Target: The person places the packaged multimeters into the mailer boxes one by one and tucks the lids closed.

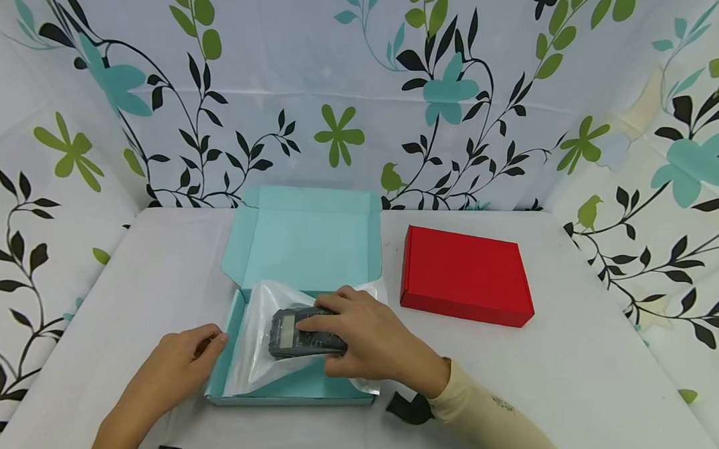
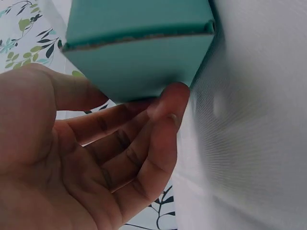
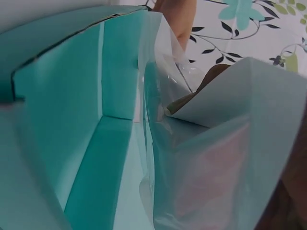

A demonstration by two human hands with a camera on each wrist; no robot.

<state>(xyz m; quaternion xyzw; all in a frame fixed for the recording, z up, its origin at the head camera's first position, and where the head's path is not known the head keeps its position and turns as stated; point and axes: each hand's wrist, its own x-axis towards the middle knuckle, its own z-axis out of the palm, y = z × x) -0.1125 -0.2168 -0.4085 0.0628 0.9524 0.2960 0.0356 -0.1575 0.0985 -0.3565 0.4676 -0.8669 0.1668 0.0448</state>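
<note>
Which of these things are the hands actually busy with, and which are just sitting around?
In use:
- teal box, lid open; left hand touches its left wall
- clear plastic bag lying in the box
- grey calculator inside the bag, held by the right hand

Lying about:
- red box, closed, on the table to the right, untouched

left hand (image 2: 91,163) fingertips touching teal box (image 2: 139,62)
</note>
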